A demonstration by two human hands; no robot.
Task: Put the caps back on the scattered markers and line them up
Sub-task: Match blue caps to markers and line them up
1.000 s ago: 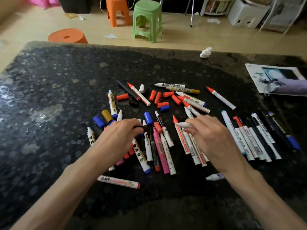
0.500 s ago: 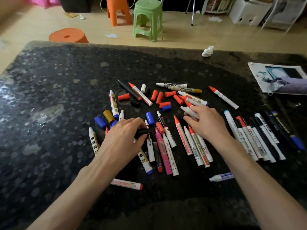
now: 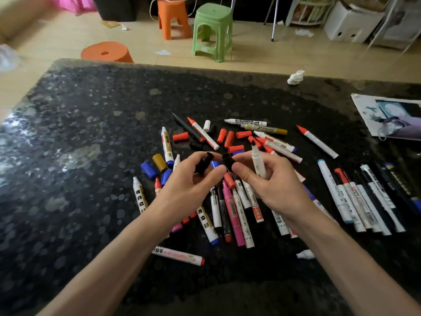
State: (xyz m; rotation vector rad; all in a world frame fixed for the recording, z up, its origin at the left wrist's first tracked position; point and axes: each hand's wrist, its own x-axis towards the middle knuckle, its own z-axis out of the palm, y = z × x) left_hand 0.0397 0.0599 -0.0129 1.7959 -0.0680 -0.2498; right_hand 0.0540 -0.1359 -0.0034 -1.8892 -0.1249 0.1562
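Currently the left hand (image 3: 191, 185) pinches a short black plastic cap (image 3: 203, 166) above the dark speckled surface (image 3: 91, 201); the right hand (image 3: 273, 188) grips a second black cap (image 3: 228, 161) plus a white-barrelled black-tipped marker (image 3: 258, 164), so crowded either might slip.

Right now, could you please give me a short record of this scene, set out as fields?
Left hand: pinches left black cap above the pile
Right hand: pinches right black cap and holds white marker, uncapped, dark tip up
Pile: mixed markers scattered under the hands, several uncapped
Loose caps: red caps beyond the hands, blue caps to the left
Row: markers lined up side by side on the right
Table: dark speckled top
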